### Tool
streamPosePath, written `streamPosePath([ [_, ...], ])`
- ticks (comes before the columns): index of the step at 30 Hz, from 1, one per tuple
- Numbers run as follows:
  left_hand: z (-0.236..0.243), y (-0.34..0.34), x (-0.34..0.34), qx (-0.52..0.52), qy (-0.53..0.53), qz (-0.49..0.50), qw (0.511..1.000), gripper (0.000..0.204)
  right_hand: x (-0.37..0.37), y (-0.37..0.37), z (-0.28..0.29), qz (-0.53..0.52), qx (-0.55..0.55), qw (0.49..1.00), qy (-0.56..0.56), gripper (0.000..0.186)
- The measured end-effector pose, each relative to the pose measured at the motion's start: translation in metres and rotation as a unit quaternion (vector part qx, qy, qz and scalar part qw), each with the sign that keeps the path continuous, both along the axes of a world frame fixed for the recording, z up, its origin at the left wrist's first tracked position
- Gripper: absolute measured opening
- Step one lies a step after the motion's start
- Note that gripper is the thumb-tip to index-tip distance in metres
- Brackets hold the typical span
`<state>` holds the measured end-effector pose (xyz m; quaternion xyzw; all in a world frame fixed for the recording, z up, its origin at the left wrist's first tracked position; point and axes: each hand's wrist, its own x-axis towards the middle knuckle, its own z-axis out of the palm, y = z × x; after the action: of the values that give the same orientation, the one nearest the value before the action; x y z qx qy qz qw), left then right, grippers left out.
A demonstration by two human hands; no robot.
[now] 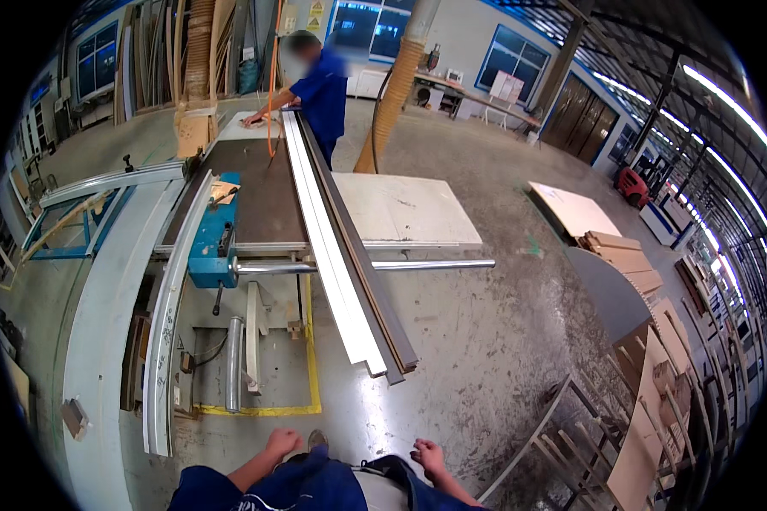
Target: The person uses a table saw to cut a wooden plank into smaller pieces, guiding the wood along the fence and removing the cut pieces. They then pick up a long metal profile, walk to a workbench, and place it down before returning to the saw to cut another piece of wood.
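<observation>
Blue jacket [307,489], white strip [325,238] — long axis pointing forward-left

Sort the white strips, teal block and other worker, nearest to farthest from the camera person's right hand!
1. White strips: near end ahead, slightly left.
2. Teal block: farther ahead, left.
3. Other worker: farthest, by the strips' far end.

Brown tabletop [251,187]; white strips [326,247] atop

The person wears a dark blue top [311,492] with short sleeves [201,488], white markings [249,506] (partly cut off below), a pale grey panel [385,492] mid-body and a dull brownish shoe [318,438]; both hands [283,441] are bare.
</observation>
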<state>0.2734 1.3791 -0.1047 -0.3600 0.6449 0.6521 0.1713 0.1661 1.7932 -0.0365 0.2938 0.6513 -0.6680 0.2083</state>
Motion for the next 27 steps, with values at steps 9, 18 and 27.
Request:
streamPosePath([
  [9,0.14,0.065,-0.163,0.205,0.085,0.184,0.958,0.047,-0.104,0.106,-0.065,0.116,0.078,0.987,-0.08,0.021],
  [18,0.169,0.144,-0.188,0.234,0.093,0.302,0.92,0.056,-0.205,0.205,-0.143,0.616,0.429,0.641,0.16,0.031],
  [27,0.165,0.159,-0.168,0.191,0.108,0.282,0.934,0.045,-0.298,0.132,-0.128,0.307,0.077,0.948,-0.038,0.015],
])
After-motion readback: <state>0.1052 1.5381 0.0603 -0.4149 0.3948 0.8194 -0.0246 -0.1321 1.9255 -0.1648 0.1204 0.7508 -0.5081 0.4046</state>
